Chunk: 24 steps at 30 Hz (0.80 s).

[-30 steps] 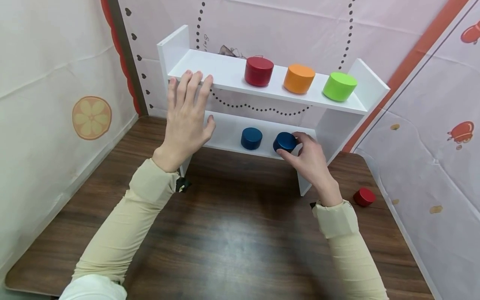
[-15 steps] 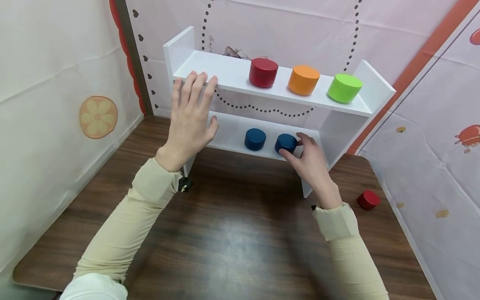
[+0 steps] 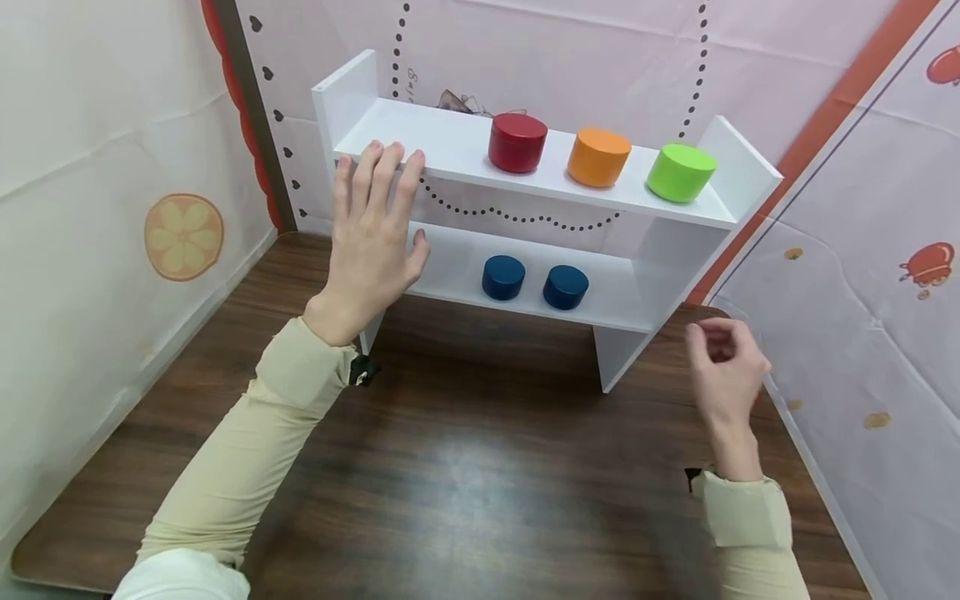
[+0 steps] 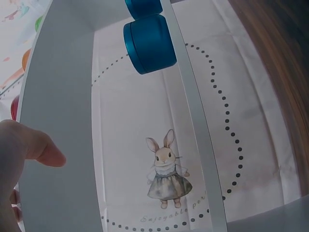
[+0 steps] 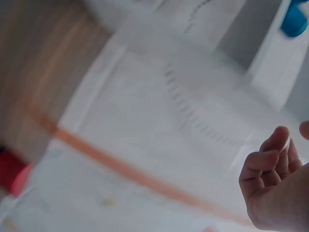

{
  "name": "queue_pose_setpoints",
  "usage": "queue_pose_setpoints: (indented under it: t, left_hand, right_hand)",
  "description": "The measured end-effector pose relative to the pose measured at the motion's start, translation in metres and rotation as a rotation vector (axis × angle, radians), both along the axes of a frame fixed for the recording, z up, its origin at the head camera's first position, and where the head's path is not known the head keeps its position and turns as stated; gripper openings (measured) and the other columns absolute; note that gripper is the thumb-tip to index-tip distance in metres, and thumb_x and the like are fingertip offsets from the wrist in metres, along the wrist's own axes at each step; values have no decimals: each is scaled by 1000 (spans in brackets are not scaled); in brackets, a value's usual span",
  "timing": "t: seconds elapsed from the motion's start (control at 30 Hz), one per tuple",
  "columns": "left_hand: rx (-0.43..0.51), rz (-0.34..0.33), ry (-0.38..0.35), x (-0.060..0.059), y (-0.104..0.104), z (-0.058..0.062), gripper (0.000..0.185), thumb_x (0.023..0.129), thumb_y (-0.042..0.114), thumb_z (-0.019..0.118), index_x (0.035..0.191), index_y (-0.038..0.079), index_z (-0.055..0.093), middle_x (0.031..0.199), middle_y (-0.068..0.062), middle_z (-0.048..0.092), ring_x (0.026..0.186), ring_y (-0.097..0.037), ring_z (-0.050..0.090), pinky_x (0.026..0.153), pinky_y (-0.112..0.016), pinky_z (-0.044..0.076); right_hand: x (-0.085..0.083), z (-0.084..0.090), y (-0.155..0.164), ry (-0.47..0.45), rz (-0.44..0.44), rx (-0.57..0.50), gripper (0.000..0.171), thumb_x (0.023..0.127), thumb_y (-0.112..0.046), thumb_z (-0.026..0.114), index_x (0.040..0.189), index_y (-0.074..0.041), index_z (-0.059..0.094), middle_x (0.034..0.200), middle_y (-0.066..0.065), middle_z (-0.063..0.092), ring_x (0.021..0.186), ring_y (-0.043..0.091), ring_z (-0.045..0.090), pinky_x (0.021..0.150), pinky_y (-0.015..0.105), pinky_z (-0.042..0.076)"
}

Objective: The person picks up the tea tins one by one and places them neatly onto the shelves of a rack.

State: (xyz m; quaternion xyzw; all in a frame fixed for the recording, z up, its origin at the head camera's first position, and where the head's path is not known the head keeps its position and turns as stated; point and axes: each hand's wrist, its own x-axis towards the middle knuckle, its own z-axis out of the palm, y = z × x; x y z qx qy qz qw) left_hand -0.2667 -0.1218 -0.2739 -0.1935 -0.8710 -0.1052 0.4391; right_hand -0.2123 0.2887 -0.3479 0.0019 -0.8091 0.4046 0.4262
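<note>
My left hand [image 3: 369, 246] rests its fingertips on the front edge of the white shelf unit's upper board [image 3: 423, 129], fingers straight and spread. Its thumb [image 4: 46, 149] sits lower, near the board in the left wrist view. My right hand [image 3: 726, 373] hovers to the right of the unit, fingers loosely curled, with nothing in them; thumb and fingertips are apart in the right wrist view. Two blue round tins [image 3: 503, 277] stand side by side on the lower board [image 3: 446, 260]. A small red tin [image 5: 13, 171] lies on the table, hidden behind my right hand in the head view.
On the upper board stand a large red tin [image 3: 517, 143], an orange tin [image 3: 597, 157] and a green tin [image 3: 680, 173]. The unit's right side panel [image 3: 628, 354] stands between my right hand and the shelves. Cloth-covered walls [image 3: 847, 275] border the brown table [image 3: 465, 467].
My right hand has let go of the right-hand blue tin, leaving it on the lower board, and has moved right and down over the table. The left hand stays on the upper board.
</note>
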Motion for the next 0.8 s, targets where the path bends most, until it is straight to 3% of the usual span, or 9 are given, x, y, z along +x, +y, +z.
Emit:
queue_pose_setpoints:
  t: [0.1,0.2,0.3,0.37,0.43,0.53,0.7,0.8]
  left_hand:
    - [2,2,1,0,0,1,76,84,17,60,150,12,25,153,-15,28,146,-31,17,122,-50,2]
    - [6,3,3,0,0,2,76,83,15,61,150,12,25,153,-15,29,146,-31,18,122,-50,3]
    - [15,4,-3,0,-1,1,76,82,14,61,150,12,26,152,-15,29,145,-31,18,122,-50,3]
    - [21,8,-6,0,-1,0,77,81,14,62,150,13,26,152,-15,30,145,-31,18,122,-50,3]
    - [27,7,-6,0,-2,-1,79,80,14,63,150,13,26,152,-15,30,146,-31,18,122,-50,2]
    - [27,8,0,0,-2,-3,79,80,14,64,149,13,26,152,-15,30,145,-31,18,122,-50,3]
    - [28,0,5,1,-1,-3,78,81,14,63,150,12,27,152,-15,30,145,-31,18,122,-50,3]
    - [29,-13,12,0,1,-2,80,80,13,65,150,13,27,153,-14,30,146,-31,18,122,-50,3]
  right_hand:
    - [1,-10,28,-89,-114,-63,16,86,-16,65,91,-1,68,68,-29,51,57,-12,45,57,8,35]
    - [-1,-23,55,-250,-216,-43,22,87,-21,61,98,-3,67,72,-26,51,63,-10,46,67,12,35]
    - [-3,-39,80,-465,-269,24,40,88,-26,55,118,0,61,96,2,63,94,14,56,85,31,39]
    - [-4,-48,95,-612,-276,82,54,89,-30,53,131,4,51,118,24,55,113,36,43,92,47,34]
    - [-6,-57,108,-726,-272,120,66,90,-36,53,140,6,41,133,36,40,122,50,29,96,57,29]
    - [-9,-66,123,-863,-275,171,81,90,-47,55,143,10,31,134,43,30,120,55,25,96,61,27]
    - [-14,-79,136,-989,-259,223,93,87,-55,56,143,12,25,130,47,30,117,60,28,95,65,30]
    - [-16,-86,141,-987,-232,231,85,88,-47,57,143,10,26,131,45,35,117,59,34,94,65,35]
